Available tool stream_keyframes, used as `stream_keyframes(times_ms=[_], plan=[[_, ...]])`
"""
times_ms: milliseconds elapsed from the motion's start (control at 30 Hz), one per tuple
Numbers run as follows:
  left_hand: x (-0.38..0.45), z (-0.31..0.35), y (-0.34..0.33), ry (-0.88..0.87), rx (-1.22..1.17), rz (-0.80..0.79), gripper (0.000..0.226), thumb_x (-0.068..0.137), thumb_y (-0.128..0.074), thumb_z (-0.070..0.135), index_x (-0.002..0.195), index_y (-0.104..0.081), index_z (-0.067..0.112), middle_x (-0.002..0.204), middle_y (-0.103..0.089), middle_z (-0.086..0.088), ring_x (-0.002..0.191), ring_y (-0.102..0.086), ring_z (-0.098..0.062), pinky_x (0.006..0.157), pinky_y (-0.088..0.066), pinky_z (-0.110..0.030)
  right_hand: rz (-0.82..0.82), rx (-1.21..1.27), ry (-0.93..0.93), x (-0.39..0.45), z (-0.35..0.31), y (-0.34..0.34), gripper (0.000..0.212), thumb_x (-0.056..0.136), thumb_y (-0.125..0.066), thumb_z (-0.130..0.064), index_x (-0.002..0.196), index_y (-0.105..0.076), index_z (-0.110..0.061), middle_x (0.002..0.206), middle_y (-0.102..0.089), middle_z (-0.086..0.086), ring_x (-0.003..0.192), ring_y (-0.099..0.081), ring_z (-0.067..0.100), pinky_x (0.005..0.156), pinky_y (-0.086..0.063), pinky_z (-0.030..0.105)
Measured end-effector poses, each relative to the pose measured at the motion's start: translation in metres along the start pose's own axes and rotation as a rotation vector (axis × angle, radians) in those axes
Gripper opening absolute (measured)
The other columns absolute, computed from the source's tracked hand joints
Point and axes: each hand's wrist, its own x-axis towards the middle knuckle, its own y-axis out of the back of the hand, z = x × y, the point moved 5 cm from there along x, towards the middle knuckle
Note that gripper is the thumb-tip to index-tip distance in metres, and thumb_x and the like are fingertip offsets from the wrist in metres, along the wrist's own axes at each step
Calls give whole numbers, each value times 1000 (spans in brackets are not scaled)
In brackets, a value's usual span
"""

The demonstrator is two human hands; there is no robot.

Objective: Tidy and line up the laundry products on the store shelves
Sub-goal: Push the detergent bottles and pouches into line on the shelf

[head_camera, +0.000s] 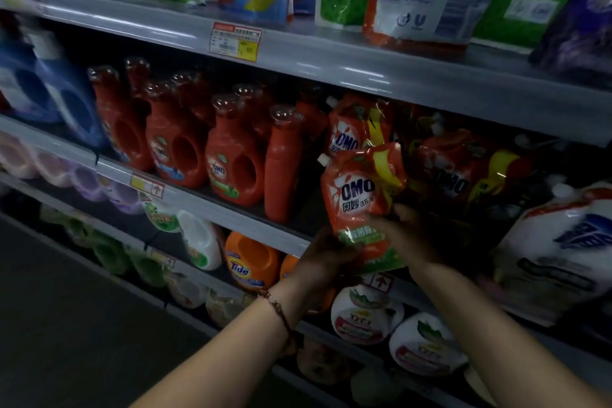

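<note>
A red OMO refill pouch [359, 199] is held upright in front of the middle shelf edge [231, 209], its white spout corner at the upper left and its printed face turned toward the camera. The left hand [323, 262] grips the pouch at its lower left side, fingers curled around the bottom edge; a beaded bracelet [276, 306] circles that wrist. The right hand [409, 235] holds the pouch's lower right side, fingers curled against the front and the thumb hidden behind. Both hands sit below the pouch's middle, so most of the pouch rises above them.

Just behind the pouch, a second OMO pouch [354, 124] stands on the same shelf, with more red pouches [463, 169] to the right of it. Left of the held pouch stands a row of red OMO bottles [231, 156] with clear caps. Below the pouch, on the lower shelf, sits an orange Tide bottle [251, 262] beside white bottles [364, 315]
</note>
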Motion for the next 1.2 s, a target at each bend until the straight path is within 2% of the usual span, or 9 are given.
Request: stream_keyframes(times_ms=[100,167,233,300,467,600,767,1033,1200], plan=[[-1,7,8,-128,102,3,46,90,-67,2,124,-54,30,106,-70,5,89,-72,-10,75,-62,-38,-35,211,-87,-6,8,0,49,83,-68,-48,126,-55,-28,119,-63,-1,101,-63,18,80,-51,35],[0,18,15,-228,177,0,54,88,-68,-2,126,-51,33,112,-69,7,96,-69,-3,75,-59,-27,-23,345,-117,-6,12,-1,62,82,-62,-61,135,-51,-31,127,-59,-6,111,-58,16,88,-48,36],[3,30,22,-311,247,5,62,86,-71,-2,132,-47,32,124,-65,5,113,-65,-9,87,-59,-36,21,420,-135,-4,14,-1,63,82,-64,-59,136,-53,-28,127,-62,-5,114,-59,16,93,-48,38],[6,44,28,-411,390,67,67,86,-73,6,139,-42,33,133,-60,6,121,-59,-10,95,-56,-41,52,459,-134,1,13,-4,41,87,-65,-44,124,-59,-26,123,-66,-1,111,-61,17,94,-49,37],[17,71,47,-640,758,276,55,92,-60,24,143,-39,20,134,-59,-2,119,-58,-19,96,-52,-46,26,620,-206,19,5,-29,31,97,-57,-29,125,-53,-17,108,-61,0,116,-53,18,105,-41,36],[19,45,57,-514,1030,432,73,91,-42,38,155,-22,8,147,-44,-16,127,-51,-37,95,-50,-52,-27,633,-257,24,8,-60,31,99,-55,-24,128,-51,-14,112,-58,5,108,-54,17,103,-42,35],[13,19,51,-414,1197,379,89,94,-59,18,159,1,13,164,-3,-19,149,-20,-38,113,-34,-52,9,527,-189,30,15,-66,32,97,-56,-20,129,-53,-23,113,-63,-1,105,-58,14,92,-44,31],[3,25,58,-424,1295,304,89,93,-61,22,159,-1,17,166,-2,-16,151,-15,-35,116,-31,-52,14,418,-123,32,17,-68,42,94,-58,-17,135,-50,-24,132,-59,3,122,-55,19,104,-44,36],[12,13,58,-388,1276,124,102,93,-64,26,157,16,20,164,20,-8,145,-30,-36,99,-50,-44,1,478,-109,32,9,-70,39,94,-56,-12,131,-51,-21,130,-59,3,124,-53,21,107,-41,36]])
